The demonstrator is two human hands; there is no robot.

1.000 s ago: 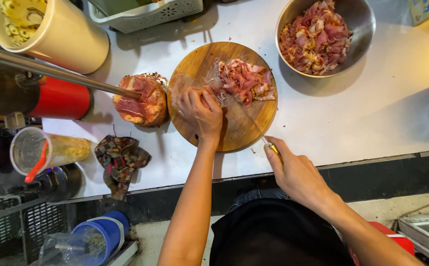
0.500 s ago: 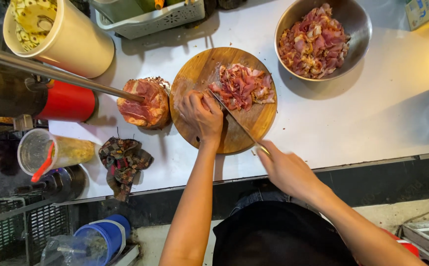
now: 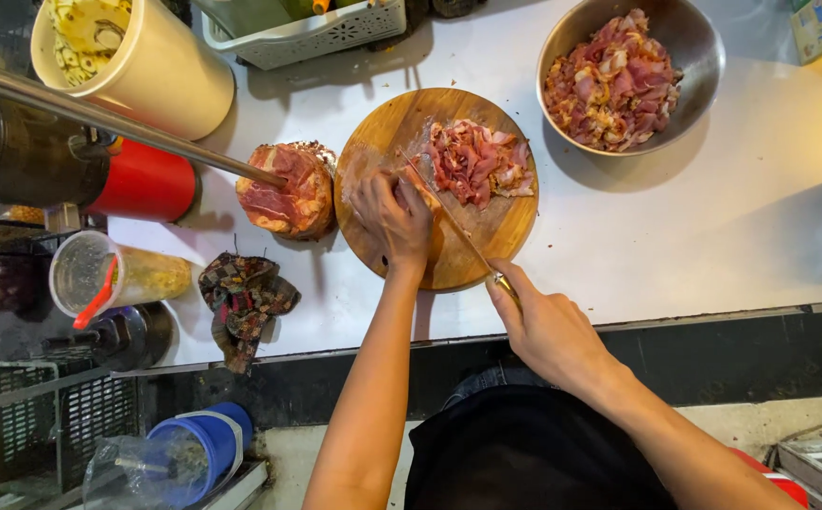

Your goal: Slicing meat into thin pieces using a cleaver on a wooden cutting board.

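A round wooden cutting board (image 3: 487, 241) lies on the white counter, with a pile of sliced red meat (image 3: 475, 161) on its far right part. My left hand (image 3: 390, 217) presses down on a piece of meat on the board's left half, fingers curled over it. My right hand (image 3: 543, 326) grips the handle of a long knife (image 3: 444, 215), whose blade runs across the board right beside my left fingers. A large chunk of raw meat (image 3: 283, 189) sits on the counter just left of the board.
A steel bowl (image 3: 704, 90) full of cut meat stands at the back right. A cream tub (image 3: 161, 71), a red container (image 3: 146, 181), a plastic cup (image 3: 113, 276), a crumpled cloth (image 3: 241, 297) and a white basket (image 3: 316, 33) crowd the left and back.
My right hand has brought the knife up from the counter's front edge onto the board, its blade now beside my left fingers. My left hand has stayed on the meat.
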